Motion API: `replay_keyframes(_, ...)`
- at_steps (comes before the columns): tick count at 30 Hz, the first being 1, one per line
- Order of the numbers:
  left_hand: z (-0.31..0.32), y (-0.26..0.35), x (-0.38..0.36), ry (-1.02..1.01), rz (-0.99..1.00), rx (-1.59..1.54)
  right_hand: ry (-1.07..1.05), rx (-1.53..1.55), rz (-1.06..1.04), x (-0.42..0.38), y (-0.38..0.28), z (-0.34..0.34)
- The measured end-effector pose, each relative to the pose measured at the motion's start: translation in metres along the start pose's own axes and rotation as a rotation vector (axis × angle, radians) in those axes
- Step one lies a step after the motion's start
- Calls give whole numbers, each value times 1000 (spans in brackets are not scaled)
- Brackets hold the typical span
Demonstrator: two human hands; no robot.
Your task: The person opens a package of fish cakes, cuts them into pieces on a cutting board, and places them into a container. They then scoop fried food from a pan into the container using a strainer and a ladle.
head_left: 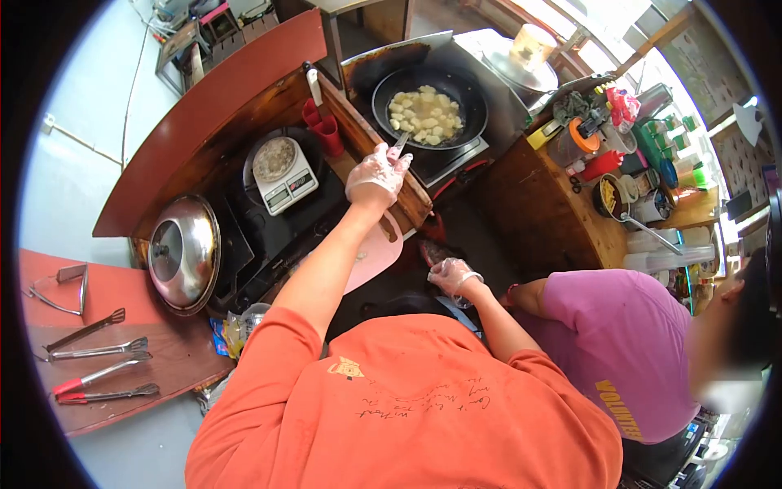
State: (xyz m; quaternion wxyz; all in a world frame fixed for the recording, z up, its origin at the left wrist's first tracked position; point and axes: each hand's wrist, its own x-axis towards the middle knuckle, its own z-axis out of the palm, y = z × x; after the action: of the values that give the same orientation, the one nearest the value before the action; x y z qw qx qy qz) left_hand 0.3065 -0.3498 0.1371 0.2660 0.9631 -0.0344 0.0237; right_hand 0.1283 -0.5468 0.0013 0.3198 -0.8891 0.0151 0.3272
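Note:
My left hand (pixel 379 173), in a clear plastic glove, is closed around a short metal handle (pixel 401 142) at the near edge of a black wok (pixel 475 116). Whether that handle belongs to the wok or to a utensil, I cannot tell. Pale chunks (pixel 428 114) lie in bubbling liquid inside the wok. My right hand (pixel 454 277), also gloved, is low in front of my body with its fingers curled together; what they hold, if anything, is too unclear. A pink board (pixel 376 253) lies partly under my left forearm.
A white kitchen scale (pixel 287 186) bears a bowl. Left are a domed lid (pixel 181 254) and several tongs (pixel 102 350). Red cups (pixel 327 133) stand by the wooden partition. Right, a person in purple (pixel 619 342) is close beside a wooden counter (pixel 562 200) with bottles and containers.

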Motion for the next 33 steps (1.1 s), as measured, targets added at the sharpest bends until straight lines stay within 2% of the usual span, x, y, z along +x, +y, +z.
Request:
replay_keyframes(2,10,7,14,-86,119,35,32,-17,-3,-13,6,-10)
replay_keyframes(5,39,2,37,131,-106,-155,82,-56,24,-32,28,-24)
replay_keyframes(6,48,-6,44,247,-27,-252,91,-48,25,-36,40,-25)
replay_keyframes(8,48,-9,59,250,-91,-247,102,-37,102,-41,71,-23)
replay_keyframes(10,50,-10,79,311,-25,-227,105,-31,138,-56,88,-29)
replay_keyframes(11,51,-4,82,240,-125,-644,94,-33,182,-63,96,-31)
replay_keyframes(12,61,-14,100,22,-316,-1341,81,-36,225,-68,101,-34)
replay_keyframes(14,63,-17,115,-106,-474,-1373,37,-31,271,-74,110,-42)
replay_keyframes(16,58,-8,110,-93,-468,-1376,111,3,240,-78,121,-43)
replay_keyframes(18,61,-12,113,-112,-418,-1501,72,1,287,-71,134,-47)
replay_keyframes(24,54,-5,91,-106,-367,-1462,-36,-201,234,-51,166,-58)
replay_keyframes(26,51,1,81,-16,-170,-1094,-75,-266,197,-42,178,-60)
replay_keyframes(27,44,9,75,-17,-167,-976,-68,-258,207,-38,183,-61)
replay_keyframes(28,44,9,74,-19,-169,-975,-60,-252,218,-34,188,-62)
replay_keyframes(30,41,12,73,75,-1,-656,-62,-238,245,-33,193,-68)
replay_keyframes(31,40,15,70,76,-2,-657,-72,-215,285,-34,191,-73)
replay_keyframes(33,34,24,62,162,145,-464,-82,-192,323,-33,195,-76)
